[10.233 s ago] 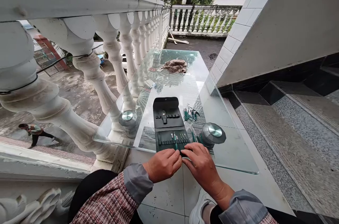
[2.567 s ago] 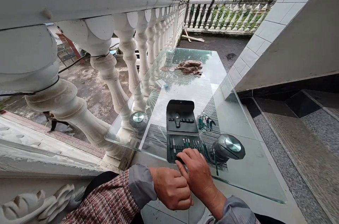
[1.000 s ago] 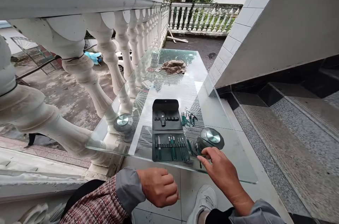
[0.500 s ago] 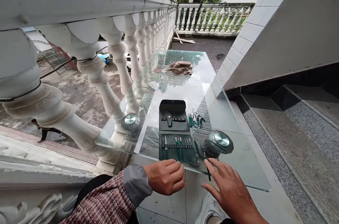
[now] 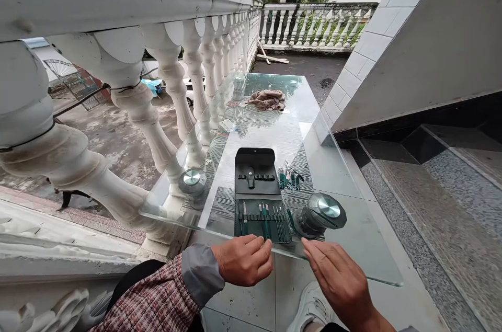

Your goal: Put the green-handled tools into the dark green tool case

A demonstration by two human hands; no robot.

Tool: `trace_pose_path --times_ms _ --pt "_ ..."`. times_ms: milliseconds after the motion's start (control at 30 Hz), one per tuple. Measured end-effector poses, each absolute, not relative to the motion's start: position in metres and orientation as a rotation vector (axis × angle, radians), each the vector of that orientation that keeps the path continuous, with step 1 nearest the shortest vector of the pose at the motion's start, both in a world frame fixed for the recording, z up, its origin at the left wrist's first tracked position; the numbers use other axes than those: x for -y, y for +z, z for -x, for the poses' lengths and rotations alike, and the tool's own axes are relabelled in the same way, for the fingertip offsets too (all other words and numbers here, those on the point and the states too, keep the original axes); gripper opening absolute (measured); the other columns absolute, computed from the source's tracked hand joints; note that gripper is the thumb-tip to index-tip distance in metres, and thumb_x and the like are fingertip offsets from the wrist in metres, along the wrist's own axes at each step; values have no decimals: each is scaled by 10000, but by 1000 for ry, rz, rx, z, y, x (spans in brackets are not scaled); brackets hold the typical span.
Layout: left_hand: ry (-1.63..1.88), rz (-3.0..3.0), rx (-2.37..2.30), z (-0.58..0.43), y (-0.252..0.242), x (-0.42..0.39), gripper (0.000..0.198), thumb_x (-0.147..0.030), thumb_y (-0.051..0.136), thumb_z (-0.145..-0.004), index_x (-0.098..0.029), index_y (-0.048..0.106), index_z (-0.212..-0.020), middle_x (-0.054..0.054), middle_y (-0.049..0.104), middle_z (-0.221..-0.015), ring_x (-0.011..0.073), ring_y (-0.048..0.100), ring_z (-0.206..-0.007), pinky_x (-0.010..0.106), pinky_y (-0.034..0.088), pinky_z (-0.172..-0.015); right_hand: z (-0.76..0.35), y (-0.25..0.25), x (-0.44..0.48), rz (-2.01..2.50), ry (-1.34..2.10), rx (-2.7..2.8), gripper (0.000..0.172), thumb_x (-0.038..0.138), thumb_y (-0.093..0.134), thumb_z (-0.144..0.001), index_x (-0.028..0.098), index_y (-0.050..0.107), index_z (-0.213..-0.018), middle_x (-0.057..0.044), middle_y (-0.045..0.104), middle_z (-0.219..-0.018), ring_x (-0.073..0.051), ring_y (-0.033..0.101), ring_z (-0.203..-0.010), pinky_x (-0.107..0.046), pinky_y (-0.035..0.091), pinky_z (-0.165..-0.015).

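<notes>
**A:** Where's the tool case (image 5: 257,185)?

**B:** Lying open and flat on the glass table (image 5: 361,243), close to its near edge. Both hands are around its 6 o'clock.

**A:** How are the hands set?

**B:** The left hand (image 5: 243,260) is loosely curled, thumb against forefinger right at the case's near edge. From this angle I can't tell whether it pinches that edge. The right hand (image 5: 339,277) is at about 5 o'clock from the case. Its fingers are straight and together, palm down over the rim of the glass, gripping nothing.

**A:** How full is the case?

**B:** The lower row of tools (image 5: 262,215) has several thin pieces seated in their loops. The upper flap carries a single tool (image 5: 251,175), and the loops beside it are bare.

**A:** And what's outside it?

**B:** A small heap of loose tools (image 5: 289,178) lies on the glass at 3 o'clock from the upper flap. One green-handled piece (image 5: 291,218) lies just beside the lower flap, next to the round metal cap (image 5: 323,210) at 4 o'clock. I'd judge the case partly filled, with those pieces not yet in it.

**A:** Anything else?

**B:** A crumpled cloth (image 5: 267,99) at the far end, 12 o'clock, and the balustrade (image 5: 157,91) along 9 o'clock.
</notes>
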State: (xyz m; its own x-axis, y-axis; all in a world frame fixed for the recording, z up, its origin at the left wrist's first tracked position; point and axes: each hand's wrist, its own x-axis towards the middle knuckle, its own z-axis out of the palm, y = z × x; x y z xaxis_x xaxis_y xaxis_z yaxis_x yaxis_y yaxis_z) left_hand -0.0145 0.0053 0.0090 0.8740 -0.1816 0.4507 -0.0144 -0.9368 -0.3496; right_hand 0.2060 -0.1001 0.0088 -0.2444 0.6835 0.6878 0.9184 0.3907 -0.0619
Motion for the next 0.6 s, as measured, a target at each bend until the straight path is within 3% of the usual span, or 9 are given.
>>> trace_pose_path --times_ms 267,600 --pt "-767 2687 -125 11 9 -6 173 -210 505 -866 -92 631 -848 140 680 -937 199 656 -809 302 547 -675 -178 2 84 1364 -584 2102 284 152 522 -855 150 601 -1128 -84 677 -927 -193 588 -873 -362 446 -789" --pt "-661 2703 -119 13 10 -4 196 -216 482 -884 -85 624 -916 170 663 -1012 214 649 -858 319 546 -681 -172 -8 89 1377 -603 2127 293 165 561 -838 161 603 -1127 -66 659 -878 -181 580 -854 -378 418 -828"
